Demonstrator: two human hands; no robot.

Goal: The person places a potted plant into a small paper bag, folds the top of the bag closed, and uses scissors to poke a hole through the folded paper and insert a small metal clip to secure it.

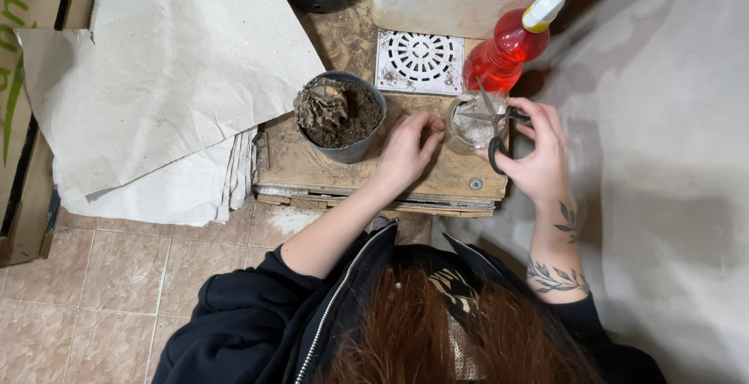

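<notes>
Plant pot (343, 119) sits on the wooden bench (312, 167), soil in it. Right of the pot, the small clear cup (468, 125), scissors (495, 130) across it. Behind the cup, the spray bottle (503, 55); left of the bottle, behind the pot, the drain grate (420, 61). Paper sheets (164, 80) lie left of the pot.

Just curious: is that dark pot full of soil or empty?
Full: the dark pot stands upright with brown soil near its rim and a dried plant on its left side.
</notes>
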